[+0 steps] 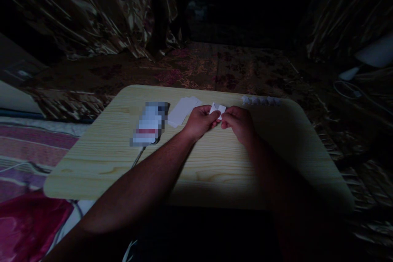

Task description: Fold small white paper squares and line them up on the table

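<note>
Between my two hands, above the middle of the wooden table (211, 176), is a small piece of folded white paper (217, 108). My left hand (200, 122) pinches it from the left, the thumb lying across its front. From the right, my right hand (238, 123) grips its lower right corner between thumb and fingers. Just left of my left hand lies a stack of white paper sheets (183, 110), slightly fanned. Beyond my right hand, a row of several small folded paper pieces (260, 100) sits along the table's far edge.
A pixelated phone-like device (149, 125) with a cable (138, 157) lies on the table's left side. Patterned cloth (196, 65) and shiny curtains (123, 12) are behind the table. Striped bedding (33, 143) is at left, a white lamp-like object (376, 52) at right. The room is dim.
</note>
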`<state>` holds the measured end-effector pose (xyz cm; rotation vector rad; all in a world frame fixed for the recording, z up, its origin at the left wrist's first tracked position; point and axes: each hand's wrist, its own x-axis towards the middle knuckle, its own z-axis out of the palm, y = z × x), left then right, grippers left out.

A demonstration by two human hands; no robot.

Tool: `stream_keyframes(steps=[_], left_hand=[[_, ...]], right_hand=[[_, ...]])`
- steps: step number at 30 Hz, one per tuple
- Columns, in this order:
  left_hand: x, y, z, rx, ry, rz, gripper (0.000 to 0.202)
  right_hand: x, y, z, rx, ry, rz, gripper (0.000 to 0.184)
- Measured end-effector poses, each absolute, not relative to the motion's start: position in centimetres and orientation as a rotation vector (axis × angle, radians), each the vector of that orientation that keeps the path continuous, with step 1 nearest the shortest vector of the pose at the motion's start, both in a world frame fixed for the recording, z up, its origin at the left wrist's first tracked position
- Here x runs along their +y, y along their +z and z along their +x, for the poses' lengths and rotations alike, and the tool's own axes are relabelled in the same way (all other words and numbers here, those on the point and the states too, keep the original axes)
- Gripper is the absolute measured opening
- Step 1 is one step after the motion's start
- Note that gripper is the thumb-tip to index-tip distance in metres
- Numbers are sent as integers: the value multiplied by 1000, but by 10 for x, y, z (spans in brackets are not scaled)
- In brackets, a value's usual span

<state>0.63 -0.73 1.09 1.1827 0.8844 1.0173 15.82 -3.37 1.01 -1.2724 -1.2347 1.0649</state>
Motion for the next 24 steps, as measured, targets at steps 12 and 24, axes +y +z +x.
stream_keyframes(steps=[12, 24], left_hand=[[-4, 7, 4, 825, 995, 1229, 24], [-3, 4, 4, 846, 990, 1260, 21]], right_hand=[[-35, 14, 159, -1275, 994, -1290, 11], [-36, 18, 157, -1251, 952, -1391, 12]])
